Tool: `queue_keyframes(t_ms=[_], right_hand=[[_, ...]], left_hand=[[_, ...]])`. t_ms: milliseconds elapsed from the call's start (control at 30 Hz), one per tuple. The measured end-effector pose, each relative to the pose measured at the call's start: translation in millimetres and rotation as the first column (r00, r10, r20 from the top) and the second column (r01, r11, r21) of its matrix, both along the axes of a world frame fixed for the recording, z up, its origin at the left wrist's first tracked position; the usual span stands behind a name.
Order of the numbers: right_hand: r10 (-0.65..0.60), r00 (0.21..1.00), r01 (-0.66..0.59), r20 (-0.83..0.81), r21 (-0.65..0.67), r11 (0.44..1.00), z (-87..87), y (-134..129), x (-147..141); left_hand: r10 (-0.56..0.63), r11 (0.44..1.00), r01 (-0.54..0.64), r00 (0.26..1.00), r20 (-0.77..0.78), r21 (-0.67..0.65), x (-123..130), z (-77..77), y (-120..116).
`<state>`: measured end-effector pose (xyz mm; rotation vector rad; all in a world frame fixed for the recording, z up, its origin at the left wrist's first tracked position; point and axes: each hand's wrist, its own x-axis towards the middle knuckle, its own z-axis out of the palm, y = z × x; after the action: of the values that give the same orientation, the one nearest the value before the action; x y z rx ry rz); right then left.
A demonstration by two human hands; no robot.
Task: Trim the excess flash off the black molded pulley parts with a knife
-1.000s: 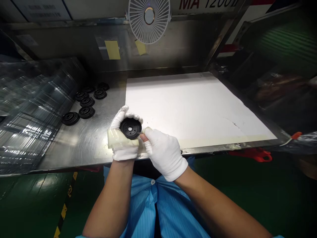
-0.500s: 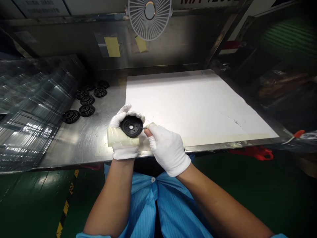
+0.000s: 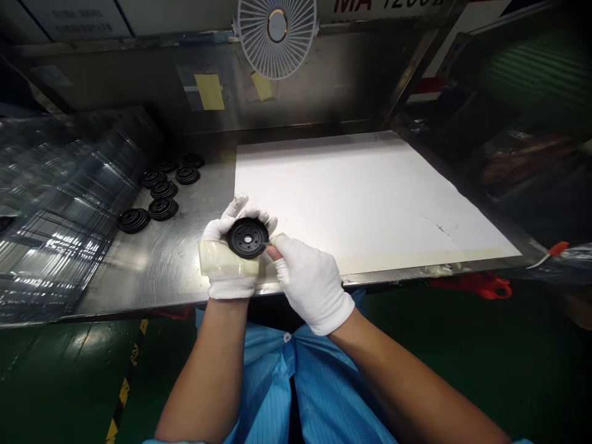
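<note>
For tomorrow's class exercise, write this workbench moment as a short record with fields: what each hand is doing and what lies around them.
Left hand: white-gloved, cradles a black round moulded part; translucent tape wraps the glove.
Right hand: white-gloved, pinches a thin metal tip at the part's edge.
Nearby: seven black ribbed parts on a stainless steel bench, beside a white sheet.
Above: a white fan.
Clothing: blue smock.

Left hand point(image 3: 229, 271): over the steel counter point(image 3: 152, 265), at its front edge.
Right hand point(image 3: 312, 283): just right of the left hand.
Rubber disc point(image 3: 247, 238): in the left hand.
Rubber parts point(image 3: 163, 191): on the counter, behind and left of the left hand.
Paper sheet point(image 3: 370, 197): on the counter, behind and right of the right hand.
Plastic sheeting point(image 3: 60, 216): far left of the hands, beyond the rubber parts.
Fan point(image 3: 277, 37): ahead of the hands, behind the paper sheet.
</note>
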<state>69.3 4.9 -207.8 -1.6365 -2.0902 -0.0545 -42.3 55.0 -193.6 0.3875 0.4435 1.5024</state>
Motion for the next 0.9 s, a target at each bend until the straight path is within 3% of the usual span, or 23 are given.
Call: queue_keyframes(t_ms=[133, 367, 433, 600, 733, 900], right_hand=[[-0.052, 0.999, 0.052, 0.008, -0.034, 0.998, -0.2, -0.2, 2.1], [0.023, 0.999, -0.023, -0.029, -0.005, 1.000, -0.5, -6.4, -14.2], [0.024, 0.999, -0.025, -0.025, -0.008, 1.000, 0.2, -5.4, -13.5], [0.005, 1.000, -0.005, -0.023, 0.014, 1.000, 0.8, 0.2, 0.2], [-0.063, 0.998, 0.063, -0.009, -0.014, 0.998, -1.4, 0.3, 4.9], [-0.023, 0.999, 0.022, -0.038, -0.009, 1.000, -4.0, -6.3, -6.8]], left_hand=[[0.044, 0.999, -0.044, 0.997, 0.060, -0.004, 1.8, 0.1, 1.7], [0.223, 0.975, -0.223, 0.969, 0.103, -0.013, 7.8, -3.6, 9.7], [0.194, 0.980, -0.197, 0.977, 0.089, 0.025, 6.5, -2.2, 7.6], [-0.044, 0.999, 0.044, 0.999, -0.013, 0.020, -0.5, 0.5, -0.3], [-0.011, 1.000, 0.011, 0.999, 0.039, 0.001, 0.3, -0.9, 1.8], [0.082, 0.993, -0.074, 0.993, 0.083, -0.097, 7.1, -2.8, 8.0]])
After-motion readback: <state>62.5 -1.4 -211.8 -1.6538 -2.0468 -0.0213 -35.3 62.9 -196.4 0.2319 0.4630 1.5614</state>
